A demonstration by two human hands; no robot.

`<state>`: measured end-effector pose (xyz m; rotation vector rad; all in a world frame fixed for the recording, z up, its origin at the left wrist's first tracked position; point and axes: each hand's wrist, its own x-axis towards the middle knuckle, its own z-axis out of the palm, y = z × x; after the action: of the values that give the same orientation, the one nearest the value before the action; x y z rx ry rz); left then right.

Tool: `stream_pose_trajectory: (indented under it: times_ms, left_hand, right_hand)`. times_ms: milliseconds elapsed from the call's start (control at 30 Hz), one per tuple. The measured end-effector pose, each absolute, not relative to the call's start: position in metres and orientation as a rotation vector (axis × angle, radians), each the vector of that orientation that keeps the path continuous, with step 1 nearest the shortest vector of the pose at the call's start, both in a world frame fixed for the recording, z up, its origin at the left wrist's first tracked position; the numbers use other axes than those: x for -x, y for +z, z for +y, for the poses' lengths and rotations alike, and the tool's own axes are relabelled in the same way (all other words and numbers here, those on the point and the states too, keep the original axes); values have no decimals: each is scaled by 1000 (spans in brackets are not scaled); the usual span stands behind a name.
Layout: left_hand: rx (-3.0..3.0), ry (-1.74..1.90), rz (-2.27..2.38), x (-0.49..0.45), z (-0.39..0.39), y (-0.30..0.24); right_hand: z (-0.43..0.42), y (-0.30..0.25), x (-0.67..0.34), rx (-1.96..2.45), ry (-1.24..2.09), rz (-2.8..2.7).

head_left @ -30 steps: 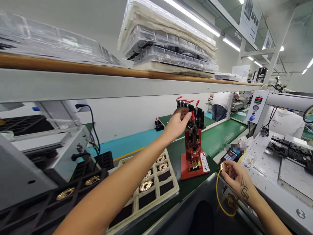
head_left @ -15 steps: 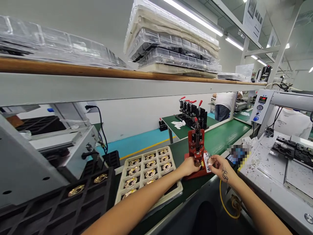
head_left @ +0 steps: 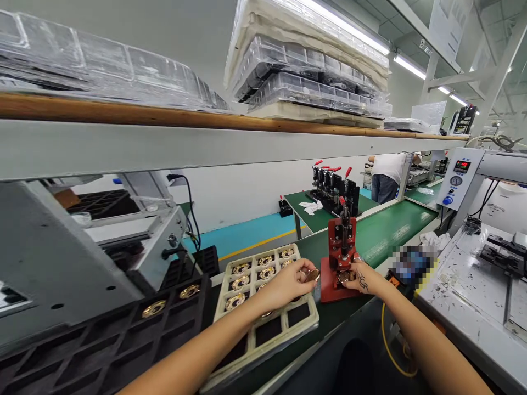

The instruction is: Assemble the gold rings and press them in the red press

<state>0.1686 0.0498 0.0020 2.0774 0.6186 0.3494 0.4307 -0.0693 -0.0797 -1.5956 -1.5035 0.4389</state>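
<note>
In the head view my left hand (head_left: 290, 282) pinches a round rose-gold metal disc (head_left: 313, 275), held over the right side of a cream tray (head_left: 313, 320). My right hand (head_left: 366, 278) is at the base of a red toggle-clamp press (head_left: 335, 258), its fingers closed on another round metal disc (head_left: 343, 277) at the press's seat. Whether that disc is fully seated is hidden by the fingers. Several gold ring-shaped parts (head_left: 240, 282) lie in the tray's compartments, partly covered by my left arm.
A black compartment tray (head_left: 135, 337) with two gold rings (head_left: 153, 309) stands at left. Behind the press are several black clamps (head_left: 335, 184) on a green table. A grey machine (head_left: 473, 263) is at right, a shelf (head_left: 247, 145) runs overhead. A person (head_left: 387, 175) stands farther back.
My left hand has moved left, from the press to above the cream tray, with a disc in it. My right hand has brought its disc leftward into the press. The view has shifted slightly.
</note>
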Motion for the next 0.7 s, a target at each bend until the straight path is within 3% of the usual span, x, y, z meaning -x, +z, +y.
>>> stream_pose_trajectory:
  times_ms: [233, 433, 567, 700]
  left_hand:
    - [-1915, 502, 615, -118, 36, 36]
    - [-2032, 572, 640, -103, 17, 60]
    - [-2200, 613, 573, -118, 3, 63]
    - [-2280, 609, 583, -118, -6, 58]
  right_hand:
    - [-79, -55, -445, 1707, 563, -1657]
    - [-55, 45, -473, 1651, 299, -1314]
    - [-28, 120, -444, 1456, 319, -1320]
    - [-55, 130, -397, 1281, 158, -1318]
